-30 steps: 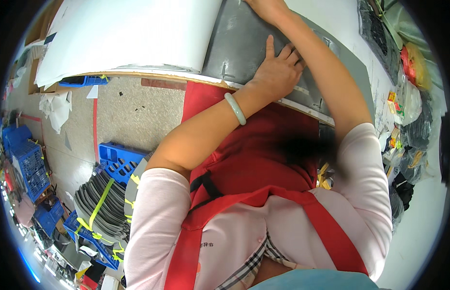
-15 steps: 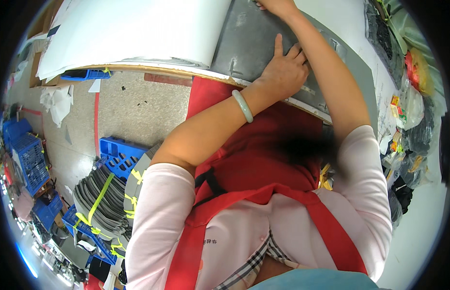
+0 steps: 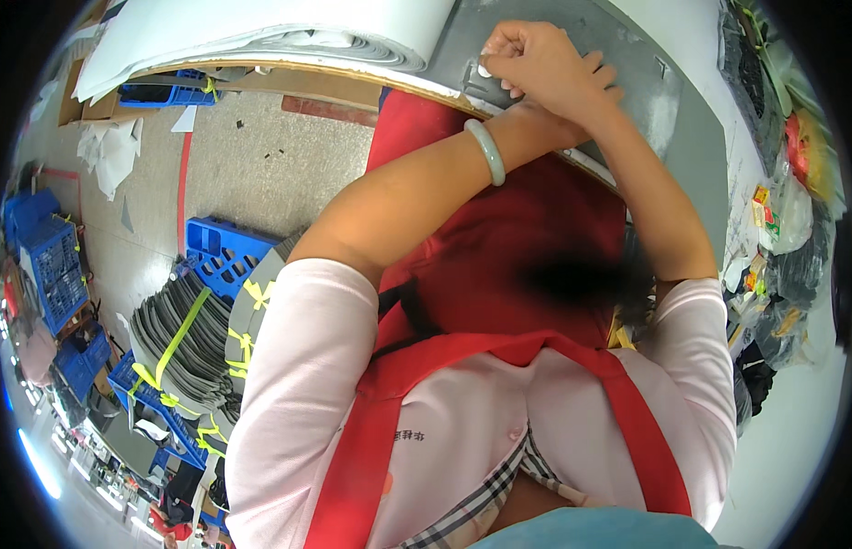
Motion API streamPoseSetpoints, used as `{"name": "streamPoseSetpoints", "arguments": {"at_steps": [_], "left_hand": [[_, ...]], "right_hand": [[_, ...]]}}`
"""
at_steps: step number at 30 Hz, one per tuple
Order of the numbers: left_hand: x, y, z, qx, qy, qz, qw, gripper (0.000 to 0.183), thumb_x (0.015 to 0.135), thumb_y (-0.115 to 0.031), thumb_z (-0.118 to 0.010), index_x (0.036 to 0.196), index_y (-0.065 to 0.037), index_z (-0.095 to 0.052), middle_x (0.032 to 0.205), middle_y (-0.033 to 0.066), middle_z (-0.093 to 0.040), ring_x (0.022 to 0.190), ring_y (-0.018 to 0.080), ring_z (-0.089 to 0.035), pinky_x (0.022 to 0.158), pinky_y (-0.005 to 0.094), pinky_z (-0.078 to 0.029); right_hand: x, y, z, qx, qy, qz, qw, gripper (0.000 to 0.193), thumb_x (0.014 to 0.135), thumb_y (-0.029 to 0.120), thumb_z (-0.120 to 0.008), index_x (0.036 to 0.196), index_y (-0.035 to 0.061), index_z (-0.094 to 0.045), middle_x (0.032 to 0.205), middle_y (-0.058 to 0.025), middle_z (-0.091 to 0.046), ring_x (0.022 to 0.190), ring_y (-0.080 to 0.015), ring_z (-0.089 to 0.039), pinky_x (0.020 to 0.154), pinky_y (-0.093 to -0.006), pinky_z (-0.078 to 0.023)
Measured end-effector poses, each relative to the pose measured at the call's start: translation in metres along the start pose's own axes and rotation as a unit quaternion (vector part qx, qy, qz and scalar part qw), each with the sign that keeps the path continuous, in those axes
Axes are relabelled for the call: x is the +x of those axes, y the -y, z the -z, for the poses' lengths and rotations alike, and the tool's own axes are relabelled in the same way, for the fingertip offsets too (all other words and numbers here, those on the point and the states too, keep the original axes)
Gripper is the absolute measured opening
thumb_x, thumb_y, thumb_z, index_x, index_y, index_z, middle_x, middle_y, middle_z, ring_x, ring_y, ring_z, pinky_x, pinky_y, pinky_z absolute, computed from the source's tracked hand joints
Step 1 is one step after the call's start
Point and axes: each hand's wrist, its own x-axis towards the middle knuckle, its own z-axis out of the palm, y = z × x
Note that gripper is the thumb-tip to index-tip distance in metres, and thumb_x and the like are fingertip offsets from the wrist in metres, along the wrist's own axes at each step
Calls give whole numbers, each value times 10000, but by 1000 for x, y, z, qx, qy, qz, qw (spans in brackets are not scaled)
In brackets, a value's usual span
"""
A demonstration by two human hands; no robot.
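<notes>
Head view: left hand point(image 3: 547, 71) fisted, pinching white chalk point(image 3: 485, 69).

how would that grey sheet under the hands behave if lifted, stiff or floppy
Probably floppy: the grey sheet lies flat and thin, and the white sheets beside it curl over at the fold. Likely light for its size. The left hand presses on it, perhaps because it slides.

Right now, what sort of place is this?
Likely a factory cutting or sewing floor: grey sheet material on a worktable, strapped bundles of grey cut pieces, and blue plastic crates on the floor.
</notes>
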Motion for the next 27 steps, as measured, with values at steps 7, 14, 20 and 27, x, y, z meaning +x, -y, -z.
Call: {"name": "streamPoseSetpoints", "arguments": {"at_steps": [7, 14, 20, 27], "left_hand": [[1, 1, -4, 25, -18, -17, 999, 418, 888, -440, -603, 1180, -144, -639, 1321, 73, -577, 1324, 336, -498, 1105, 756, -251], [-2, 2, -7, 44, 7, -8, 999, 429, 894, -433, -607, 1255, -200, -620, 1322, 44, -572, 1317, 273, -491, 1133, 745, -231], [2, -10, 18, 43, 37, 8, 998, 413, 966, -336, -531, 1291, -113, -654, 1316, 144, -595, 1330, 334, -511, 1118, 702, -318], [21, -13, 28, 12, 104, -36, 994, 493, 963, -371, -549, 1306, -24, -621, 1347, 224, -585, 1342, 377, -508, 1089, 678, -371]], "right_hand": [[4, 0, -21, -96, -36, 53, 993, 193, 900, 189, -698, 946, 2, -678, 757, -42, -645, 602, -102, -592, 561, -265, -519], [-24, 13, -17, -146, -25, 96, 984, 213, 934, 216, -701, 1053, 39, -698, 842, -62, -680, 764, -152, -662, 757, -315, -537], [-34, -2, -21, -211, -82, 132, 965, 223, 963, 283, -686, 1073, 92, -715, 960, -54, -731, 847, -214, -681, 821, -359, -509], [-35, 23, -3, -402, -28, 25, 915, 187, 955, 275, -681, 1044, 113, -711, 965, -37, -723, 846, -241, -670, 835, -393, -504]]}}
